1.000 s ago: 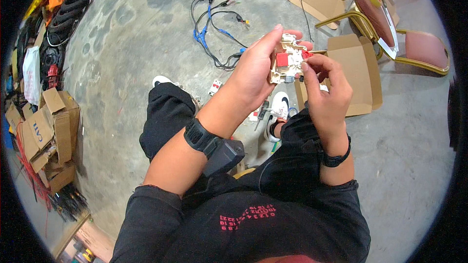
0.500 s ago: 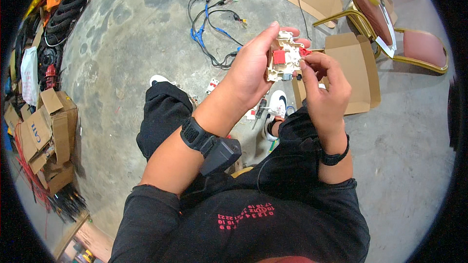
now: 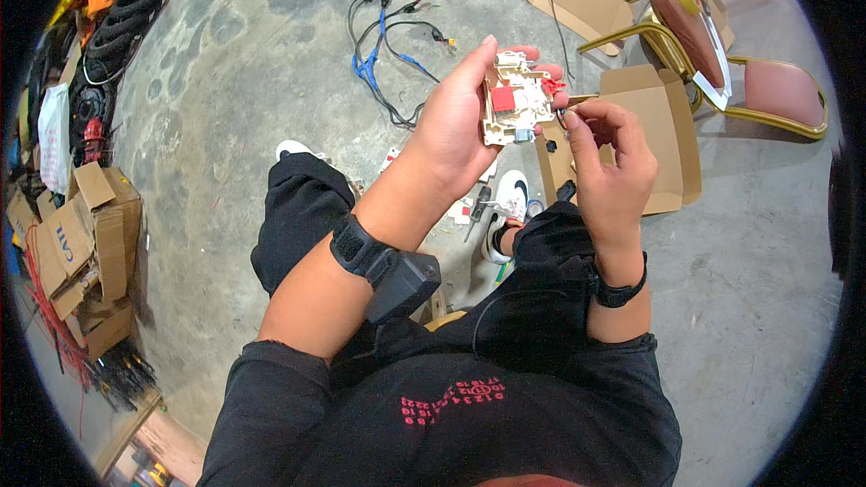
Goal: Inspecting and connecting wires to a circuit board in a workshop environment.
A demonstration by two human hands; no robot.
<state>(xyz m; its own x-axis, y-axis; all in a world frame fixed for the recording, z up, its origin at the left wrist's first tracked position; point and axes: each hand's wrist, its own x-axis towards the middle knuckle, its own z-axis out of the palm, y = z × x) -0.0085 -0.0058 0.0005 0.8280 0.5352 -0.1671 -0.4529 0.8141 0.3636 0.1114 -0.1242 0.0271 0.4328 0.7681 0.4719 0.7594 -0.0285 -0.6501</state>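
Note:
An opened circuit breaker housing [image 3: 532, 111] of cream plastic lies across the palm and fingers of my left hand [image 3: 442, 140], its inside facing up. A red square block [image 3: 503, 99] sits in it, a smaller red piece [image 3: 552, 87] is at its right side, and a grey metal part [image 3: 523, 135] is at the near edge. My right hand [image 3: 618, 158] is just right of the housing, thumb and forefinger pinched together. Something small and dark shows at those fingertips, too small to name.
Blue-and-black cables [image 3: 368, 63] lie on the concrete floor ahead. An open cardboard box [image 3: 640, 126] stands beyond my right hand, near a pink chair [image 3: 690, 22]. A screwdriver [image 3: 484, 200] lies between my feet. Torn cartons [image 3: 95, 243] and a black corrugated hose [image 3: 122, 22] are at left.
My left hand has moved slightly left with the breaker housing. My right hand's fingertips, formerly at the red piece on the housing's side, are now apart from it, a little to the right.

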